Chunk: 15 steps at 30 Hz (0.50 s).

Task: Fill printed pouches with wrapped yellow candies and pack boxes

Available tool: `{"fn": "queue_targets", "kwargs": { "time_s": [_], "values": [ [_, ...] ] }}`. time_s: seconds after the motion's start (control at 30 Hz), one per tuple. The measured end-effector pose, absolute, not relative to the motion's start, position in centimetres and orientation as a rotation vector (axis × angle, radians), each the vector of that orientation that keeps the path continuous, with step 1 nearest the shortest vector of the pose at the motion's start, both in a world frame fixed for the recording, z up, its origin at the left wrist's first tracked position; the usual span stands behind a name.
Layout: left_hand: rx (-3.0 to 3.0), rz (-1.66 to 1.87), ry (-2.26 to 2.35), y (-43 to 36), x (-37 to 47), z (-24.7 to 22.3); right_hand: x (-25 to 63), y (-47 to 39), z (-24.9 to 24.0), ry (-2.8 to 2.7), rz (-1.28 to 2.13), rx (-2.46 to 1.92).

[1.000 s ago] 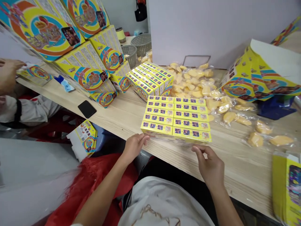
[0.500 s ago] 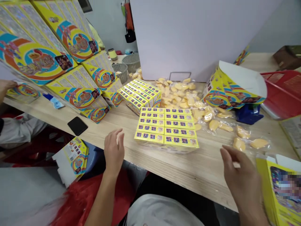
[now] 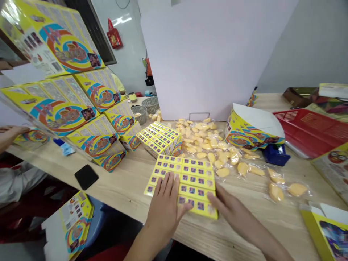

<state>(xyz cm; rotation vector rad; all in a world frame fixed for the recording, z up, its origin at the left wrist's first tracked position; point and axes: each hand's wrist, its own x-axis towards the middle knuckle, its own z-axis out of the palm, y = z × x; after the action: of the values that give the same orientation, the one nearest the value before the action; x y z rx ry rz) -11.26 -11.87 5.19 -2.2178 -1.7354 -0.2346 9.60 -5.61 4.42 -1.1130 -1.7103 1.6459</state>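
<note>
A block of small yellow boxes [image 3: 197,179] in two columns sits near the front of the wooden table. My left hand [image 3: 167,203] lies on top of its left part, fingers spread and pointing forward. At the block's right side is my right hand [image 3: 227,203], its thumb over the top edge and its other fingers mostly hidden behind the side. Touching or nearly touching the far side is a second block of small boxes [image 3: 160,137]. Wrapped yellow pieces [image 3: 201,141] lie in a loose heap behind and to the right.
Large printed cartons [image 3: 73,105] are stacked at the left. A black phone [image 3: 86,177] lies by the table edge [image 3: 130,199]. Another person's hand [image 3: 12,136] is at far left. An open carton [image 3: 252,127] and a red basket [image 3: 312,127] stand right.
Both hands have come inward onto the block, which was untouched before. Its left column now looks skewed against the right one. The camera view has shifted upward.
</note>
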Motion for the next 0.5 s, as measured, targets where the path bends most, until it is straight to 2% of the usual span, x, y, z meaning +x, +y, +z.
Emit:
{"fn": "queue_targets", "kwargs": {
  "time_s": [0.2,0.37,0.43,0.5],
  "values": [
    [-2.008,-0.288,-1.677,-14.8,-11.8,3.6,3.5,-8.4,4.9,-1.624,1.778,-0.852],
    [-2.043,-0.286,-1.824,-15.1,-17.7,3.6,-0.9,-9.0,2.9,-1.547,1.928,-0.617],
    [-2.088,-0.236,-1.952,-15.5,-20.8,4.2,-1.6,-7.8,3.0,-1.611,1.846,-0.626],
    [-2.091,-0.203,-2.11,-16.2,-23.0,5.0,-1.9,-4.7,3.6,-1.694,1.595,-0.788]
  ]
}}
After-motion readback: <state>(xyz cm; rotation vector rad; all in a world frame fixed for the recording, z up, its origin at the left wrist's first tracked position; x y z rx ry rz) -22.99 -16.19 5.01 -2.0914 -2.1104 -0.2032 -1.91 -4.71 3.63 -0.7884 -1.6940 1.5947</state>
